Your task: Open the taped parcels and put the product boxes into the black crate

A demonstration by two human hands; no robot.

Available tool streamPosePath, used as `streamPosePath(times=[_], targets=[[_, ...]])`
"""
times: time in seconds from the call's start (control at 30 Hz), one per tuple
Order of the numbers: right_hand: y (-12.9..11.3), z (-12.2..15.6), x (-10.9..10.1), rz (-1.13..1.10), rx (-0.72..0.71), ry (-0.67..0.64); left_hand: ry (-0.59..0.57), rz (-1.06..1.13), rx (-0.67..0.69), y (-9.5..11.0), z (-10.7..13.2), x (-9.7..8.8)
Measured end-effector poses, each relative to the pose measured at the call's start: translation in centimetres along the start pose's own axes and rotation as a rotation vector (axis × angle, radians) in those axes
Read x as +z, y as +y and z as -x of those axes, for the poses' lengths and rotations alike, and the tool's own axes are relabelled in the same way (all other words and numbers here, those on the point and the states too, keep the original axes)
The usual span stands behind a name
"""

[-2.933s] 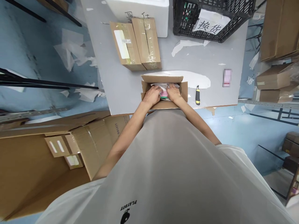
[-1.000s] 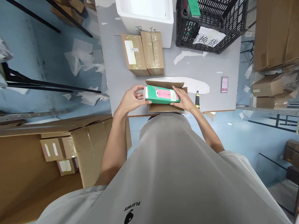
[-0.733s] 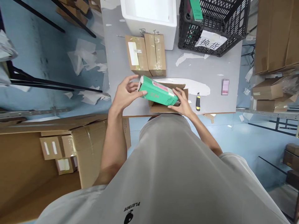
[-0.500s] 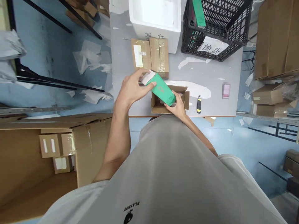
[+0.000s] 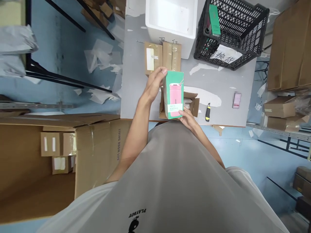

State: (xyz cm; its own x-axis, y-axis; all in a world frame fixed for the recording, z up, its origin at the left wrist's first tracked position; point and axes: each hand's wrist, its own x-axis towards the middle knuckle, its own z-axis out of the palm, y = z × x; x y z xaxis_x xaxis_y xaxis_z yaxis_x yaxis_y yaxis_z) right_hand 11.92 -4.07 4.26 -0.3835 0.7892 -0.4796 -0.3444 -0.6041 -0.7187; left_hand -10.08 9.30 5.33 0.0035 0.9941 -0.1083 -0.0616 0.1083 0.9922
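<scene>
Gray T-shirt (image 5: pixel 184 174): spread across the foreground, reaching up to the front edge of the gray table (image 5: pixel 224 116).
Large shipping carton (image 5: pixel 99 161): gaping open to the left of the body, with taped parcels (image 5: pixel 51 144) inside.
Right hand (image 5: pixel 189 119): nearer to the body of the two; grasping the green carton (image 5: pixel 175 97) at its near right corner, thumb laid on the printed face.
Green carton: held up in both hands over the table; pink bottle picture turned toward the camera; long axis running away from the body; to the left of and beyond the right fingers, to the right of the left ones.
Left hand (image 5: pixel 155 82): farther out; gripping at the far left edge, fingers partly hidden behind.
Open cardboard box (image 5: pixel 195 105): below the green carton and showing past its right side; cannot tell whether touching it.
Utility knife (image 5: pixel 208 112): lying just right of the box, near the table's front edge.
Pink rectangular item (image 5: pixel 236 99): flat, farther right; too blurred to identify.
Taped boxes (image 5: pixel 167 53): side by side, just beyond the left hand.
White foam box (image 5: pixel 182 43): standing behind the taped boxes.
Black plastic crate (image 5: pixel 205 50): at far right, bearing a handwritten sign (image 5: pixel 226 55) and holding another green box (image 5: pixel 214 19).
</scene>
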Motion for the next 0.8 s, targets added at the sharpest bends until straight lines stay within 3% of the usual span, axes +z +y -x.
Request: streamPosePath(times=[0.3, 0.5, 0.63, 0.7, 0.8], targets=[[-0.7, -0.4, -0.9, 0.077, -0.005, 0.04, 0.095, 0.044, -0.025, -0.4, 0.3, -0.3], [-2.6, -1.1, -1.5, 0.494, -0.136, 0.164, 0.237, -0.089, 0.073, -0.9, -0.1, -0.2], [-3.1, -1.6, -0.8, 0.749, -0.214, 0.249, 0.286, -0.108, 0.07, -0.8, 0.0, 0.4], [-3.2, -1.5, -0.2, 0.733, -0.201, 0.24, 0.257, -0.083, 0.07, -0.2, 0.2, 0.3], [-3.3, -1.2, 0.1, 0.457, -0.161, 0.227, 0.18, 0.027, 0.049, 0.9, 0.7, -0.3]])
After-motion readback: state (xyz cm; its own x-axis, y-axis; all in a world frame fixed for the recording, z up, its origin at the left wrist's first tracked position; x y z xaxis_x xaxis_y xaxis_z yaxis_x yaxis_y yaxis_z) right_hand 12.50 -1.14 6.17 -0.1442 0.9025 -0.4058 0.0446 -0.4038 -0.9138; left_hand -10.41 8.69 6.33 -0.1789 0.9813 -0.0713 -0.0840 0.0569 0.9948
